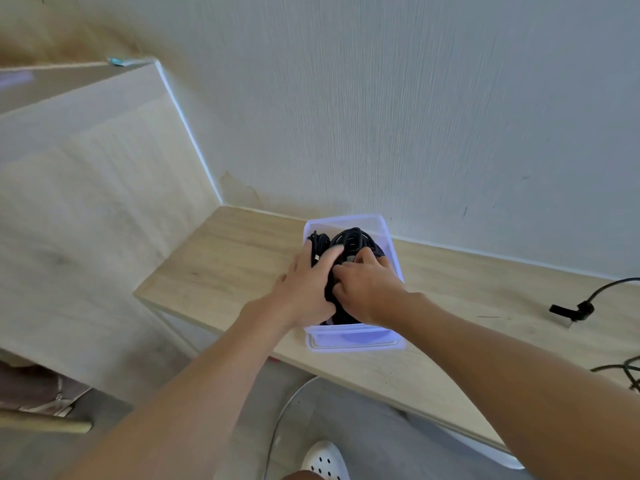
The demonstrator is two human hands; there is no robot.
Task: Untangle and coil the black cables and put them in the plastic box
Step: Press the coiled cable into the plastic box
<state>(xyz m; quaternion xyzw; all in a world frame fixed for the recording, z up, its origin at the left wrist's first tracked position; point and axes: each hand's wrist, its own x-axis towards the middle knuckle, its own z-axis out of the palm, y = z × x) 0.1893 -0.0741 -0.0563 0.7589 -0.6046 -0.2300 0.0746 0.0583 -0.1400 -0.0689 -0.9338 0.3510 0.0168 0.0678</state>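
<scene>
Between the two hands, a bundle of black cables [374, 247] is sitting inside the clear box [353, 341], and both arms are reaching into it from the near side. The right hand [367, 289] is curling its fingers into the bundle and gripping a dark fold of it at about the middle of the box. The left hand [308, 285] is lying close against it, with its fingers stretching nearly straight across the coils and pressing on them, though the tips are blurred. A small connector is showing by those fingers, on the left side of the box.

Beyond the fingertips, round loops of cable are filling the far end of the box and rising to about its rim. Under the wrists, the near wall is showing as bare clear plastic.

The box is standing on the desk [225, 258], its far end near the wall [415, 116]. Well to the right of the right hand, a loose cable [585, 306] with a black plug is lying on the desk, apart from the box, and more strands [620, 368] are showing at the right edge. Left of the left hand, a wooden panel [86, 202] is standing at the end of the desk. Below the arms, a white shoe [325, 462] is resting on the floor.
</scene>
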